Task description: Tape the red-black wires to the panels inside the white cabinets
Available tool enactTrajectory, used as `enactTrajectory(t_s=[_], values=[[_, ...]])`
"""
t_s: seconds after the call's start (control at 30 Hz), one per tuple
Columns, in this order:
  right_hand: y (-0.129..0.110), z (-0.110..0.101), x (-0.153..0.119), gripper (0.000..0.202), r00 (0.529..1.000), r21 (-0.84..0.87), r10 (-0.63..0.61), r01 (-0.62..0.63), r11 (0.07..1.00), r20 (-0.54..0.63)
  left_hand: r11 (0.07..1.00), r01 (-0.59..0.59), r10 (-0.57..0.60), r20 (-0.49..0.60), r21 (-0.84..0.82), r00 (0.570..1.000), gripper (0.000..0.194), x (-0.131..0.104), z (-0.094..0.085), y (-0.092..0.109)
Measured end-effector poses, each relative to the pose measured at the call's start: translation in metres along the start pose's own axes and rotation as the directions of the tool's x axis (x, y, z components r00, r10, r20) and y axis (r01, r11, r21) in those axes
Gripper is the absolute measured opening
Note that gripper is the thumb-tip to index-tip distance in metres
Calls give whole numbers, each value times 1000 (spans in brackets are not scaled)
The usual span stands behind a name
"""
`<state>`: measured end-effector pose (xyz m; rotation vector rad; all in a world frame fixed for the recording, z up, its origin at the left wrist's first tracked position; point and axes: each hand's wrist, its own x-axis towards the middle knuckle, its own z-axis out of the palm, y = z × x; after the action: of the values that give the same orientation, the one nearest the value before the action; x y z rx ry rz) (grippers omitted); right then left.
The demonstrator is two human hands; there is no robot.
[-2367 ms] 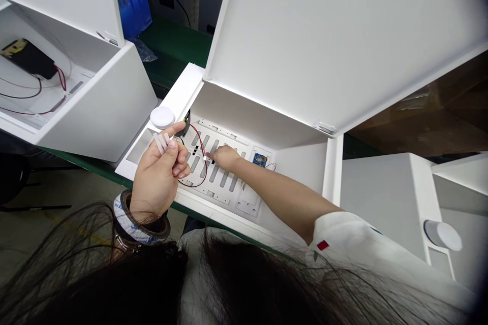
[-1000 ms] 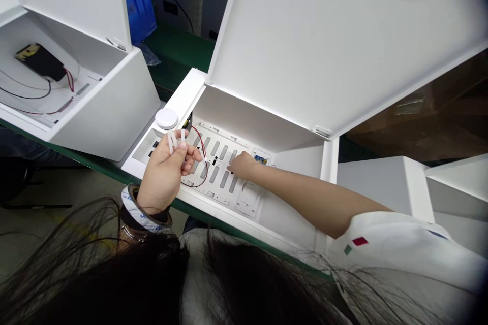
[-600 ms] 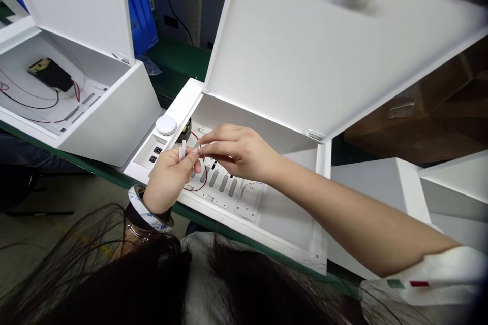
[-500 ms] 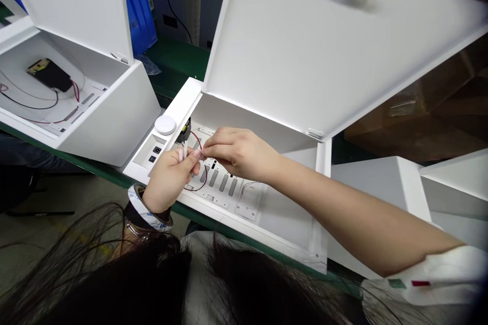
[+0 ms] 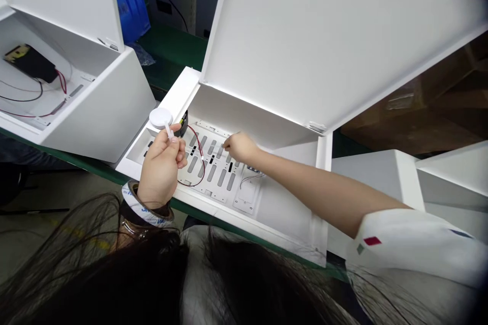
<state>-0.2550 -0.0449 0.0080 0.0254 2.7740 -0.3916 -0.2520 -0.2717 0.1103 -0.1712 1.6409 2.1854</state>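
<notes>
Flanking the middle white box [image 5: 284,208] on my feed are a left box [image 5: 99,96] and a right box [image 5: 369,172], while its raised lid [image 5: 301,45] blocks much of my far view. Dark hair [image 5: 236,274] covers the lower edge. The left hand [image 5: 162,157] is up at the box's left end, thumb pressed to the index finger on a white strip [image 5: 169,130] that stands up in front of a white disc [image 5: 160,118]. A tape roll [image 5: 144,210] circles that wrist. From my right, the right hand [image 5: 241,148] reaches across the box, palm down, fingers curled in low over the slotted plate [image 5: 217,197]; I cannot tell whether they pinch anything. Its wrist partly covers a blue board [image 5: 253,168].

Counting, I get three boxes, one disc, one tape roll and three black patches [image 5: 230,167] in a row along the plate. One red wire [image 5: 200,150] curves over the plate's left part, between the hands.
</notes>
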Motion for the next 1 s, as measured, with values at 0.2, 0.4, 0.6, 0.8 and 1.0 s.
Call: enactTrajectory(t_s=[0.2, 0.4, 0.6, 0.8, 1.0], values=[[-5, 76, 8, 36, 990, -34, -7, 12, 999, 138, 1000, 14, -14, 34, 10, 999, 31, 0, 0, 0], [-7, 93, 2, 38, 983, -133, -49, 73, 988, 178, 1000, 6, -7, 62, 15, 998, 31, 1, 0, 1], [-13, 98, -1, 34, 980, -219, -90, 129, 967, 180, 999, 31, -33, 58, 31, 998, 31, -1, 1, 3], [-15, 101, 1, 36, 973, -224, -121, 165, 961, 198, 998, 43, -45, 44, 41, 998, 30, -2, 3, 5], [-19, 95, 5, 33, 964, -249, -152, 206, 946, 220, 996, 45, -48, 42, 83, 998, 31, -1, 4, 5]])
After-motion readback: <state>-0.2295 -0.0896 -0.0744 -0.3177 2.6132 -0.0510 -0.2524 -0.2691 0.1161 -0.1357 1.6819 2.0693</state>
